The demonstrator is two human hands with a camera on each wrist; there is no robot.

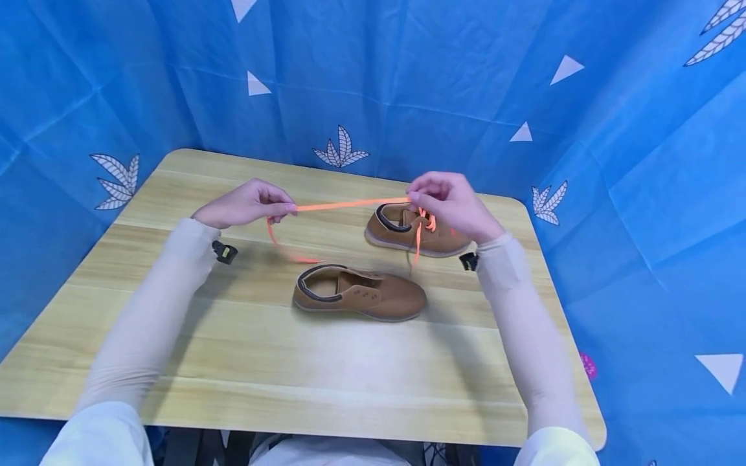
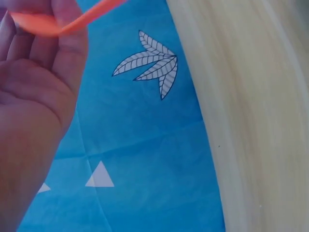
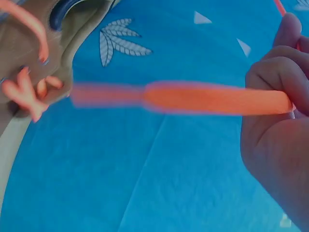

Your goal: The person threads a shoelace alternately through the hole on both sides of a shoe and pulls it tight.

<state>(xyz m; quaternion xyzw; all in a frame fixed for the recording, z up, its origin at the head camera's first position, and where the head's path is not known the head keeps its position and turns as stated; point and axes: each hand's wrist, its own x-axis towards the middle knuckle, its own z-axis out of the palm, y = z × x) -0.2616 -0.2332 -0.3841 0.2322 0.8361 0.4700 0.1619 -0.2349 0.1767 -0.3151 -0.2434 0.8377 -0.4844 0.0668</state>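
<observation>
An orange shoelace (image 1: 352,204) is stretched nearly level above the table between my two hands. My left hand (image 1: 250,204) pinches it at the left, and a loose end hangs below toward the tabletop. On the other side my right hand (image 1: 451,200) pinches the lace, with another end dangling down. In the right wrist view the hanging shoelace (image 3: 217,100) is blurred. Beneath lies a brown shoe (image 1: 402,298) with bare eyelets and no lace, toe to the right. Behind it, partly covered by my right hand, stands a second brown shoe (image 1: 384,236) threaded with orange lace.
Both shoes stand on a light wooden table (image 1: 245,362) with rounded corners. A blue curtain (image 1: 373,77) with white leaves and triangles surrounds the table at the back and sides. Small black devices (image 1: 224,252) are strapped at the wrists.
</observation>
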